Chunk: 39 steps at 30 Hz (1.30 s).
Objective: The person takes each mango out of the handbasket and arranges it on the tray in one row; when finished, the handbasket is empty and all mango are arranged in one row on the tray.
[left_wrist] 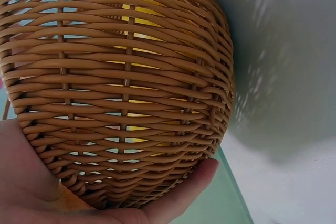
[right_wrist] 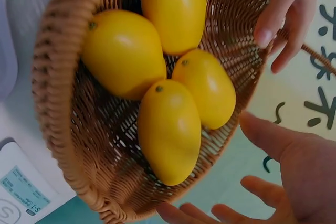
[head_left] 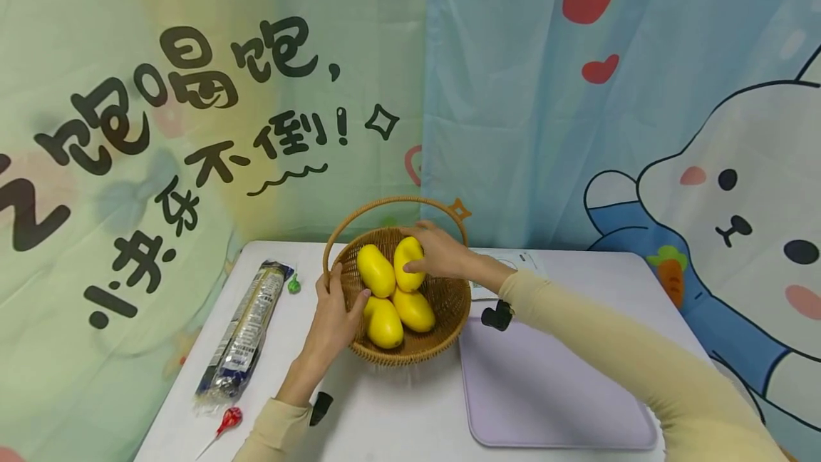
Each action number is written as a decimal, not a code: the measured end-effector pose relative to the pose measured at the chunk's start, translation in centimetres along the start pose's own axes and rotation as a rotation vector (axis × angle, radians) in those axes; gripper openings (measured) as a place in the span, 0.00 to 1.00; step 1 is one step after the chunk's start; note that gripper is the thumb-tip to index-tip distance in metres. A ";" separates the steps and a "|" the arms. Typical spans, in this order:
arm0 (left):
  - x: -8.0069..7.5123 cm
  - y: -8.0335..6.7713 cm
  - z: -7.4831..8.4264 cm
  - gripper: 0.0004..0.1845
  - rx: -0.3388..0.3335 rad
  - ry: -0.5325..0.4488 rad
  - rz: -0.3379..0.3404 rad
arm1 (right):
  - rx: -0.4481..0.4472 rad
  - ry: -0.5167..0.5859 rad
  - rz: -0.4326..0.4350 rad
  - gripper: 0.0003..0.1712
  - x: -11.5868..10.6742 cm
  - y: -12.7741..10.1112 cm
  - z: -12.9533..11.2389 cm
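A left hand (head_left: 335, 314) holding a basket (head_left: 452, 312), four yellow fruits (head_left: 413, 311) between both hands, right hand (head_left: 439, 249) over one fruit (head_left: 404, 261), long packet (head_left: 249, 325) left of left hand

A white tabletop (head_left: 398, 412) with rounded far corners stretches toward a cloth backdrop that fills the view behind it. The left cloth (head_left: 359, 184) is pale green blending into soft yellow, with large, playful black Chinese lettering (head_left: 210, 152) slanting upward to the right, a wavy underline and a four-pointed star outline. The right cloth (head_left: 507, 127) is light blue, hanging in gentle vertical folds, with two solid red hearts (head_left: 589, 0) printed high up. At far right, a big white cartoon animal (head_left: 680, 141) with pink cheeks and blue clothing leans sideways near a printed orange carrot (head_left: 670, 280). Light is soft and fairly even, leaving blurred grey shadows on the tabletop.
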State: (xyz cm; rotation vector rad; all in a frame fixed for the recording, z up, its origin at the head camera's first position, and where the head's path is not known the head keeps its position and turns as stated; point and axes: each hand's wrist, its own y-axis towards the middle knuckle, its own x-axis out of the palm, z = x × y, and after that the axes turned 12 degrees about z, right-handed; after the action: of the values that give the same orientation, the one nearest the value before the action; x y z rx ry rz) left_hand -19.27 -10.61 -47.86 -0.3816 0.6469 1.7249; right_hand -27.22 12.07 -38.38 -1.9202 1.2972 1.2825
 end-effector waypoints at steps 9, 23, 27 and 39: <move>-0.2 0.1 0.0 0.44 -0.014 -0.004 -0.018 | 0.119 -0.045 -0.163 0.45 1.1 2.0 -0.3; -0.2 0.1 0.1 0.44 0.000 0.009 -0.015 | 0.151 -0.121 -0.179 0.48 4.6 2.2 -0.6; -0.2 0.1 0.1 0.44 0.001 0.011 -0.016 | 0.145 -0.142 -0.172 0.47 4.9 2.2 -0.5; -0.3 0.2 -0.1 0.45 0.010 0.005 -0.012 | 0.070 -0.103 -0.110 0.46 3.5 1.1 -0.7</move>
State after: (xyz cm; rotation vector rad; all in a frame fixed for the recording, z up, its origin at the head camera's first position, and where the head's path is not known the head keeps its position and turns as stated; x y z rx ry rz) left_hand -19.40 -10.93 -47.73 -0.3820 0.6552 1.7092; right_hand -27.51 9.53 -41.14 -1.8258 1.1535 1.2474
